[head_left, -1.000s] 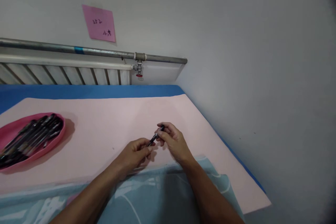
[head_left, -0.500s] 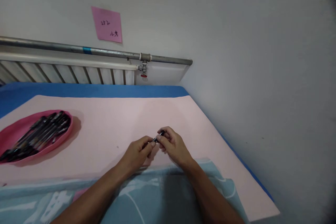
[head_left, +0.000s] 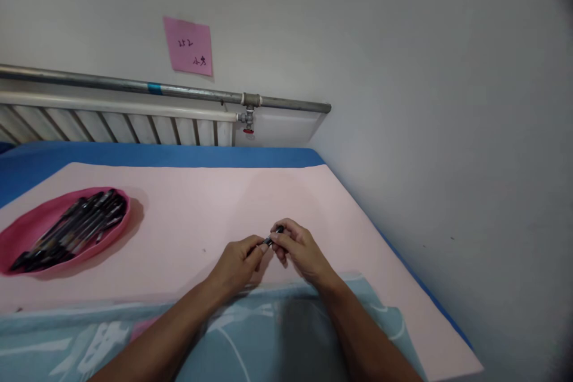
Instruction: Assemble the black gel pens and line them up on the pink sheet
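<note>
Both of my hands meet over the near middle of the pale pink table surface (head_left: 215, 203), holding one dark pen (head_left: 268, 241) between them. My left hand (head_left: 239, 261) pinches its left end between thumb and fingers. My right hand (head_left: 299, 248) grips the black right end, which shows above the thumb. The fingers cover much of the pen. Off to the left, a pink oval basin (head_left: 31, 215) holds many black and clear pens (head_left: 85, 224) lying in a loose bundle.
A blue-green patterned cloth (head_left: 233, 340) lies along the near edge, under my forearms. Behind the blue border (head_left: 201, 155) are a white radiator (head_left: 134, 125), a metal pipe (head_left: 197, 92) and a red-handled valve (head_left: 248, 130). A pink note (head_left: 188, 48) hangs on the wall, which also closes off the right side.
The whole view has shifted slightly, so things appear a little further right. Both hands keep their hold on the pen, with hardly any change in grip.
</note>
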`<state>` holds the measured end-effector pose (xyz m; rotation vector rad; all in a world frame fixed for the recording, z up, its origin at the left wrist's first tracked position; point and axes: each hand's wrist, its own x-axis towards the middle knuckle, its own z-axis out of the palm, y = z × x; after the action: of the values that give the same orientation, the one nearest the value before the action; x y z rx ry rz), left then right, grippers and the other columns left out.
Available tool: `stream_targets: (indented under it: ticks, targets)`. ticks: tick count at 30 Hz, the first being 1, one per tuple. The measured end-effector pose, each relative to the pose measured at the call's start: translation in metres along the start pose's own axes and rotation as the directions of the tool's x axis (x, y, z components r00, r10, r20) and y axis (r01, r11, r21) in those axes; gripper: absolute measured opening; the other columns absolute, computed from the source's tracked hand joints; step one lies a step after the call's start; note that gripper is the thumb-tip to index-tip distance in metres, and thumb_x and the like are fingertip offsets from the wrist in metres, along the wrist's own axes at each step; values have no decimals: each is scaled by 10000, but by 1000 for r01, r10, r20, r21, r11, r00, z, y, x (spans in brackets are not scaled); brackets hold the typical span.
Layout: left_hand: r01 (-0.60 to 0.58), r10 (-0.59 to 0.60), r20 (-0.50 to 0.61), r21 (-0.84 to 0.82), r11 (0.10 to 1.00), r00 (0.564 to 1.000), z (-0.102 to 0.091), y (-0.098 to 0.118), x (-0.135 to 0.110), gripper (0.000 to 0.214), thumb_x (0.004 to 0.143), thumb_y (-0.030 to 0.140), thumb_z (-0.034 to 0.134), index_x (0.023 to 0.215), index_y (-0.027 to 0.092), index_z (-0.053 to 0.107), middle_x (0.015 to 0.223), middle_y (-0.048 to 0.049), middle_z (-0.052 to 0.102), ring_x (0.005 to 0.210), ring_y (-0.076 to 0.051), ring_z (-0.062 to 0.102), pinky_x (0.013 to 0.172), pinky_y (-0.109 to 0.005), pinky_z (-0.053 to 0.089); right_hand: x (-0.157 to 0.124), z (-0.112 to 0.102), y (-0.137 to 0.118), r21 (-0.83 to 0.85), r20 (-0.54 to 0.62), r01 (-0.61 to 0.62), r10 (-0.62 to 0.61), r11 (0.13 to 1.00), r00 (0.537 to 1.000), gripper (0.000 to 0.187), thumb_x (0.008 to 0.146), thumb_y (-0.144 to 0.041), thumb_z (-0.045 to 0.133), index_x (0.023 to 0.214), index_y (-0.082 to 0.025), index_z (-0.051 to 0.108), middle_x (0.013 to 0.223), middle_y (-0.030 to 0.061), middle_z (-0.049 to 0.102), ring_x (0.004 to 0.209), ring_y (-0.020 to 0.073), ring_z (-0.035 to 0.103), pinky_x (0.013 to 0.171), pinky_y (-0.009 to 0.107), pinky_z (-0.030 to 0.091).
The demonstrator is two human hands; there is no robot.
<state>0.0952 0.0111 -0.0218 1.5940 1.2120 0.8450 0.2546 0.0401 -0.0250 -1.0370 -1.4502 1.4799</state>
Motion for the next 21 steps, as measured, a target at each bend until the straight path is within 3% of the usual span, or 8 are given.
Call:
stream_targets:
  ticks: [10, 14, 18, 21]
  targets:
    - [-2, 2, -6, 21, 1000, 1000, 1, -4, 1, 304, 820, 360, 392, 806, 165, 625, 564, 11, 520, 541, -125, 453, 553, -236, 339, 2, 2, 3, 35, 1, -14, 14, 999, 1000, 171, 757, -336, 560, 813, -176, 539, 537, -46, 521, 385, 72, 439, 305, 162, 307]
    - [-6, 15, -92, 92, 996, 996, 2, 0, 5, 289, 815, 332, 386, 774, 159, 614, 614, -9, 563, 601, -136, 501, 594, -241, 363, 9, 9, 1, 47, -85, -35, 39, 998, 996, 232, 713, -367, 596, 820, -167, 543, 467, -63, 478, 345, 73, 398, 284, 166, 289]
    - [22, 6, -200, 139, 990, 980, -6, 2, 8, 277, 814, 305, 382, 825, 163, 620, 619, 1, 586, 614, -126, 530, 593, -223, 384, 17, 14, 0, 60, -168, -27, 37, 998, 985, 353, 726, -475, 560, 879, -157, 541, 550, -28, 517, 390, 84, 430, 305, 186, 319]
    - [60, -8, -290, 173, 983, 957, -19, 3, 8, 278, 821, 289, 374, 884, 168, 617, 644, 4, 612, 613, -111, 545, 575, -202, 394, 22, 15, 3, -54, -194, -48, 37, 997, 980, 354, 732, -477, 549, 897, -164, 536, 574, -24, 518, 415, 83, 423, 336, 193, 317]
